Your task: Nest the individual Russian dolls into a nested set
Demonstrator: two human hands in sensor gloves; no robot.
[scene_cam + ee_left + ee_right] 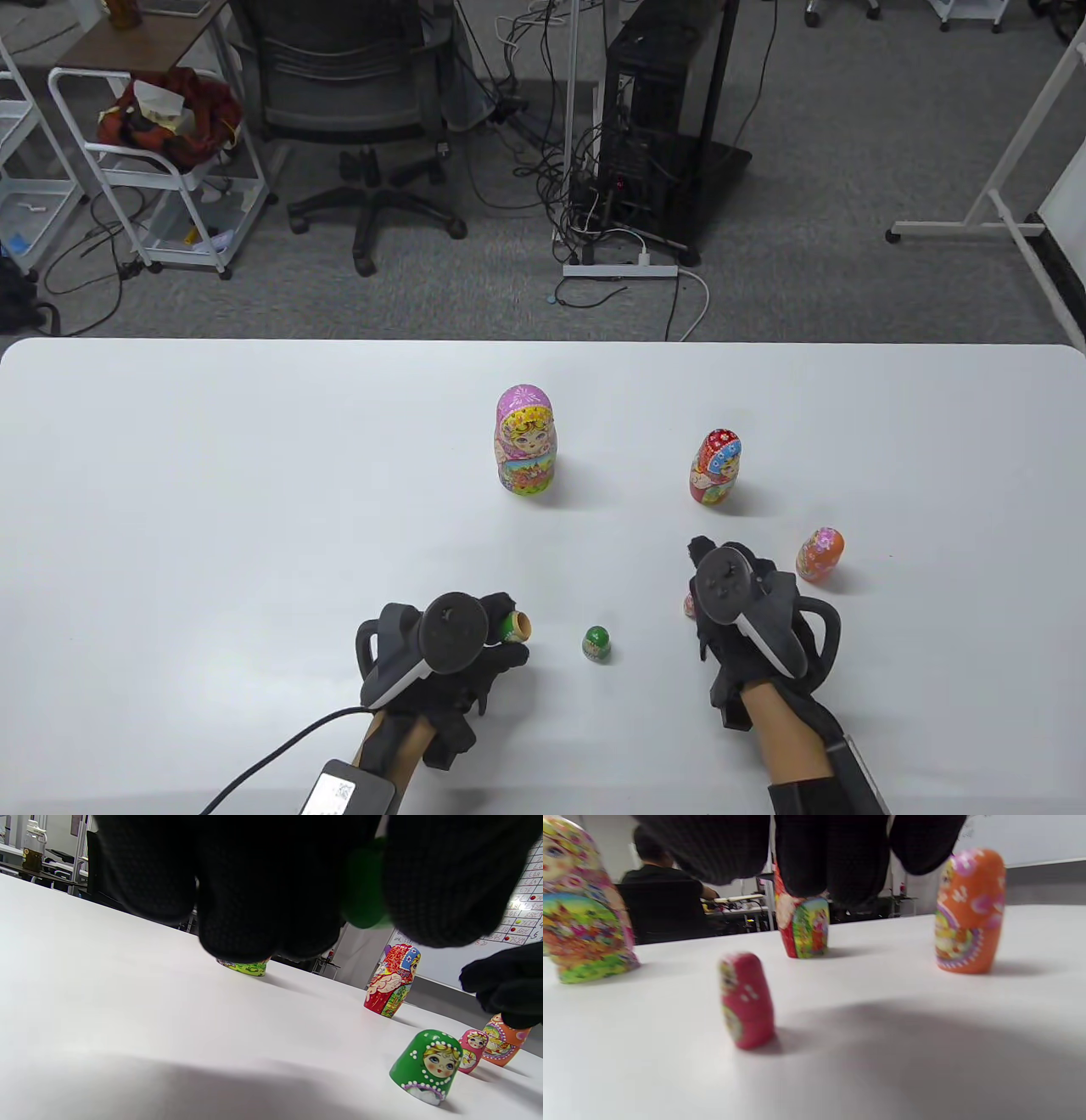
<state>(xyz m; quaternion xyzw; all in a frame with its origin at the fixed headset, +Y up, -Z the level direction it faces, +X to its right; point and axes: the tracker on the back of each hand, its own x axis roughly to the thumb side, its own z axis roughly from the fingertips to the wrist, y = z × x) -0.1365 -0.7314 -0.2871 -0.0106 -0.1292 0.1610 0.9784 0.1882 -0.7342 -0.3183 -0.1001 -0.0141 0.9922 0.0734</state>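
My left hand [501,638] holds the green doll's bottom half [514,627] with its hollow end facing right; in the left wrist view it is a green blur [365,887] between my fingers. The green top half [596,643] stands on the table just right of that hand and shows in the left wrist view [428,1067]. My right hand [708,581] hovers empty, fingers spread, over the smallest pink doll [689,604], which stands upright [746,1001]. The orange doll [820,553], red doll [715,467] and large purple-pink doll [526,441] stand closed farther back.
The white table [212,509] has its far edge beyond the dolls. Past it on the floor are an office chair [356,102], a computer tower [662,110], cables and a white cart [161,153].
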